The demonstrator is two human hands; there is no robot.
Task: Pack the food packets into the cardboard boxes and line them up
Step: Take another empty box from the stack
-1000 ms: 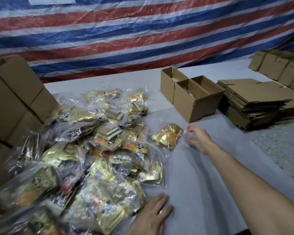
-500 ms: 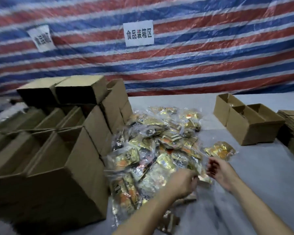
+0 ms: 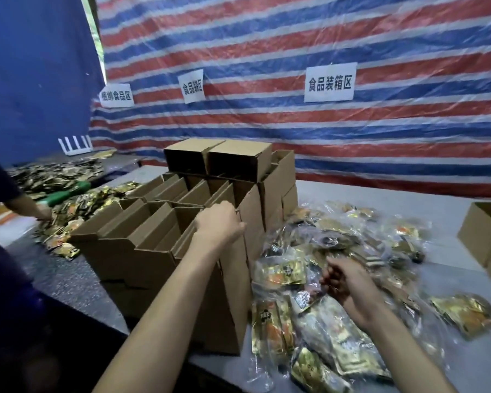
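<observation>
Several open cardboard boxes [image 3: 153,251] stand packed together in a block at the table's left, with two more lying on top at the back [image 3: 238,157]. My left hand [image 3: 219,221] grips the top edge of the nearest right box in that block [image 3: 238,293]. A heap of food packets [image 3: 338,231], gold and orange inside clear plastic bags, lies to the right of the boxes. My right hand [image 3: 345,282] hovers low over the heap, its fingers curled on the clear plastic of a bag; motion blur hides the exact hold.
One gold packet [image 3: 465,313] lies apart at the right. Another open box [image 3: 482,236] stands at the right edge. At the left, another person's hand [image 3: 44,212] reaches into loose packets [image 3: 77,202]. A striped tarpaulin [image 3: 295,52] with paper signs closes the back.
The camera has swung left. My left hand left the packet heap and rose to the box edge. My right hand stayed over the packets.
</observation>
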